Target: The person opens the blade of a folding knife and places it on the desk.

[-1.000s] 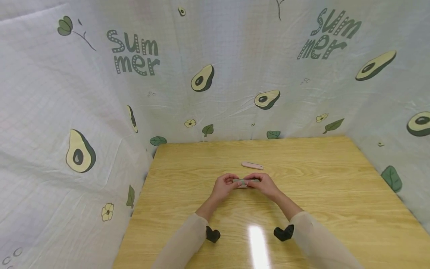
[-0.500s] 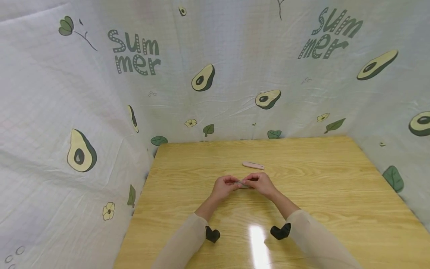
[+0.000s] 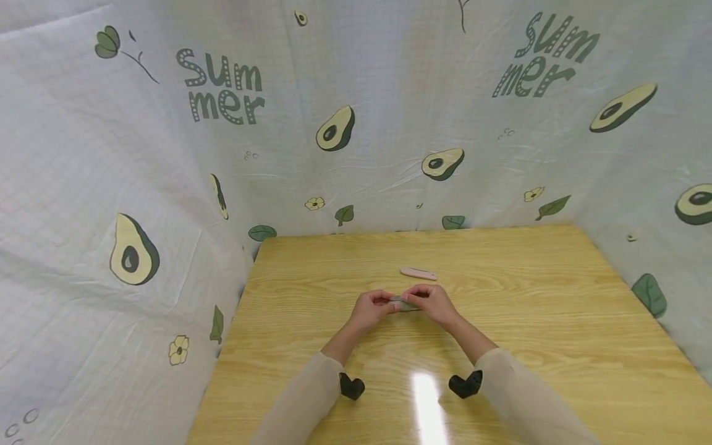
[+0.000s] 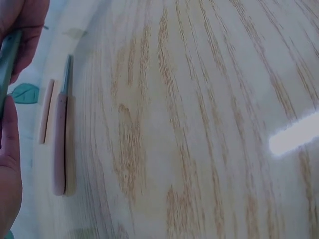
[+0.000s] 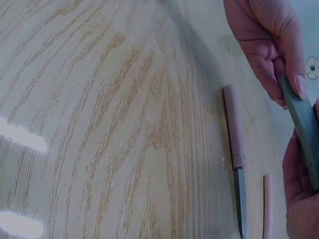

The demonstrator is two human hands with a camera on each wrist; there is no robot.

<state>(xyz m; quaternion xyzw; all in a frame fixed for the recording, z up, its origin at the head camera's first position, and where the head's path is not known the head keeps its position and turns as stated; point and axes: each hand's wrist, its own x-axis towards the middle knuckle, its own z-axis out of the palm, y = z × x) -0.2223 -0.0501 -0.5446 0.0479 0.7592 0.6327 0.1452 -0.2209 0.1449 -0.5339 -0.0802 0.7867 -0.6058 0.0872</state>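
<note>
Through my left wrist camera I see the left hand [image 4: 9,174] and the right hand [image 4: 31,30] holding a green object [image 4: 7,60] at the picture's edge, while a knife [image 4: 61,119] with pink handle lies on the wooden table [image 4: 199,124] near a thinner pink strip [image 4: 47,112].

A cloth-walled booth: avocado-print fabric [image 3: 389,68] hangs around a wood-grain table [image 3: 528,296].

white cloth walls [image 3: 389,74] | avocado prints [image 3: 133,250] | "summer" lettering [image 3: 226,94] | wood-grain table [image 3: 534,296] | bright glare streak [image 3: 427,408] on it
</note>
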